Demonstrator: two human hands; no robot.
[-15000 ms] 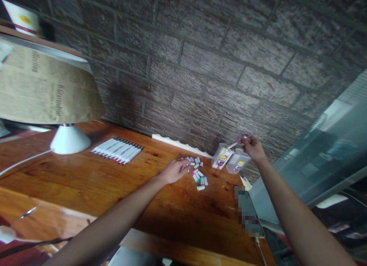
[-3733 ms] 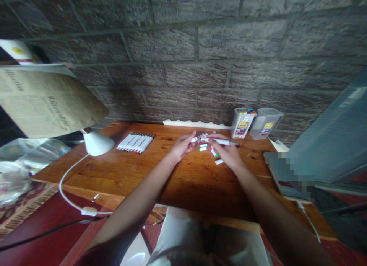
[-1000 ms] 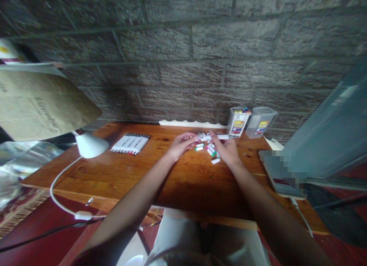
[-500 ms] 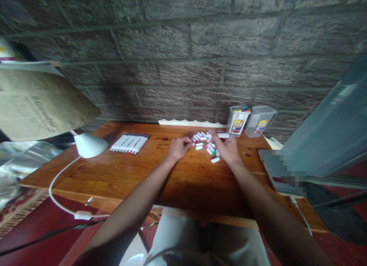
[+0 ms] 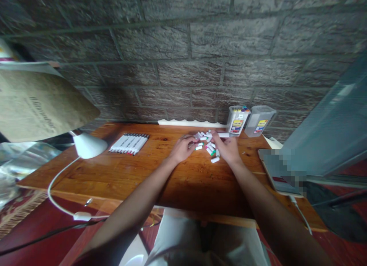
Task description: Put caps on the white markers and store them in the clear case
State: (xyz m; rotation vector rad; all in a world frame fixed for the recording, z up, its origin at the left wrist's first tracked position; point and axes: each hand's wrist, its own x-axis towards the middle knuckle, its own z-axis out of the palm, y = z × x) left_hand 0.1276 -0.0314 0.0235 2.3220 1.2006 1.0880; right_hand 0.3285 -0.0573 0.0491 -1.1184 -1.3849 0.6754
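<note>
White marker caps (image 5: 210,148) with green, pink and other coloured ends lie in a loose pile on the wooden desk. At the pile's left edge is my left hand (image 5: 182,148), its fingers curled together over the nearest caps; whatever they pinch is hidden. My right hand (image 5: 228,146) is closed around one end of a white marker (image 5: 225,135), which lies sideways at the back of the pile. Farther left, several white markers (image 5: 129,143) with dark tips rest side by side in a neat row.
Behind my right hand stand a clear plastic case (image 5: 238,120) with markers in it and a second clear case (image 5: 260,121). A lamp (image 5: 89,144) takes up the left end. At the right edge lies a tablet-like device (image 5: 279,174) with a cable. A stone wall (image 5: 177,67) closes off the back.
My left hand has shifted slightly right and reaches farther over the caps, covering some that were visible. My right hand and its marker have stayed nearly still.
</note>
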